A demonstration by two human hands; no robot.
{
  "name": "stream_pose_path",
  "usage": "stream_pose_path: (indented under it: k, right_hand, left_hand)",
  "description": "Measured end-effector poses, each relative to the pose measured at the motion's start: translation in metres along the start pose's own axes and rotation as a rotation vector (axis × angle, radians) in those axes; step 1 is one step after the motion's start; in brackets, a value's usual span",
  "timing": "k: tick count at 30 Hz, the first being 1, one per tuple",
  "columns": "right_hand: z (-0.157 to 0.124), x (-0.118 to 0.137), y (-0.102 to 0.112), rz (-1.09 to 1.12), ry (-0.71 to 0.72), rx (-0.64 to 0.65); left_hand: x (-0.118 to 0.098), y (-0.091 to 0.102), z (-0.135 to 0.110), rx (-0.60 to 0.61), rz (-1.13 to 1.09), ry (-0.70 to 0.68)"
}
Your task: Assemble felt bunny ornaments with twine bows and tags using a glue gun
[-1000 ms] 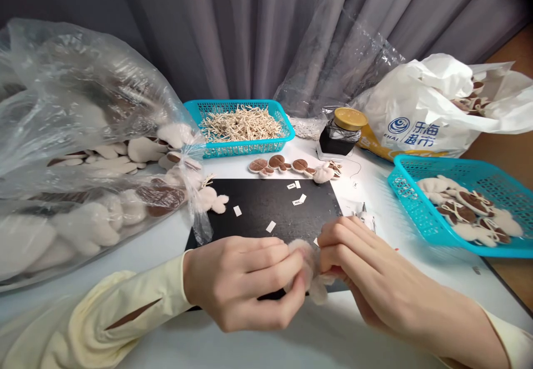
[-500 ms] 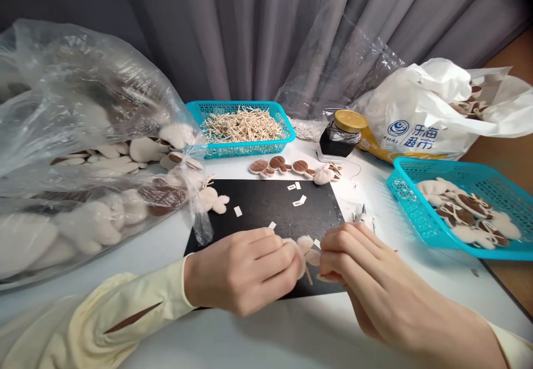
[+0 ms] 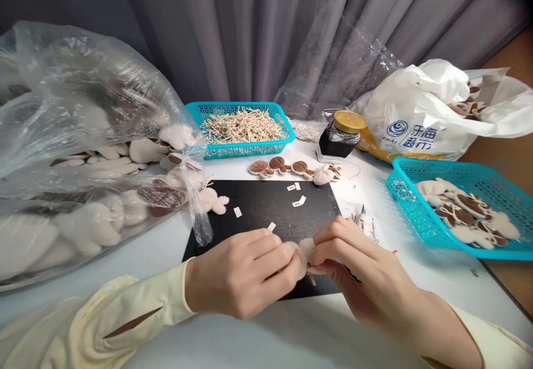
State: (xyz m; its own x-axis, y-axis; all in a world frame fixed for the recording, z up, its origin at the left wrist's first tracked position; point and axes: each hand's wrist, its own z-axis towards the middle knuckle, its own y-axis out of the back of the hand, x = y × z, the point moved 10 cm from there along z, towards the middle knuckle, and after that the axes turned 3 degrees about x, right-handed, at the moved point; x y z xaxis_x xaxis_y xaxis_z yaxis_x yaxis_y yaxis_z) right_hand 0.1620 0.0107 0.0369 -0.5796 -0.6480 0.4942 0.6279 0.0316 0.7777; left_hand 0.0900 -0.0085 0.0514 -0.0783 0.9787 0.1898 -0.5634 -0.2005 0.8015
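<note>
My left hand [image 3: 254,272] is closed around a small cream plush bunny head [image 3: 307,248], low over the black mat [image 3: 258,191]. Most of the plush is hidden behind the fingers; a fluffy ear shows, with a short cream cord [image 3: 312,280] below it. Against the plush's right side, my right hand [image 3: 353,269] pinches with thumb and fingers at the ear. Whether something thin is also between those fingers I cannot make out. Several small white labels [image 3: 297,203] lie on the mat, and another bunny head [image 3: 213,200] rests at its left edge.
A clear bag [image 3: 95,80] of plush pieces fills the left. A blue basket [image 3: 250,150] of cords stands behind the mat, near a gold-lidded jar [image 3: 350,122] and a row of brown-backed pieces [image 3: 278,163]. At right are another blue basket [image 3: 416,230] and a white bag [image 3: 416,102].
My right hand has moved left and turned, its fingertips now meeting the plush bunny head. My left hand stays nearly where it was, still holding the plush.
</note>
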Motion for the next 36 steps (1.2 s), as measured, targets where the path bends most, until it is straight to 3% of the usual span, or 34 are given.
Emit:
stream_pose_path:
  k: [7,10,12,18,22,25,29,33,36]
  right_hand:
    - [-0.014,0.009,0.008,-0.14,-0.029,-0.172]
    - [-0.015,0.01,0.007,-0.177,-0.06,-0.178]
    - [-0.013,0.007,0.006,-0.129,-0.098,-0.177]
    - [-0.004,-0.007,0.005,0.165,-0.228,-0.148]
    - [-0.006,-0.003,0.005,0.1,-0.237,-0.151]
    - [-0.01,0.014,0.003,-0.169,-0.138,-0.152]
    - [-0.014,0.049,-0.006,-0.544,0.117,-0.16]
    - [-0.014,0.06,-0.012,-0.662,0.193,-0.13]
    - [-0.014,0.059,-0.013,-0.663,0.199,-0.105]
  left_hand:
    - [0.03,-0.013,-0.011,0.036,-0.32,0.517]
    - [0.033,-0.021,-0.017,0.082,-0.393,0.629]
    - [0.03,-0.022,-0.016,0.101,-0.344,0.604]
    - [0.007,-0.014,-0.006,0.073,-0.02,0.33]
    - [0.01,-0.015,-0.009,0.074,-0.028,0.402]
    - [0.02,-0.022,-0.015,0.1,-0.2,0.573]
    - [0.037,-0.047,-0.035,0.208,-0.613,0.94]
    - [0.039,-0.069,-0.053,0.238,-0.958,1.217]
    - [0.035,-0.084,-0.064,0.183,-1.268,1.398]
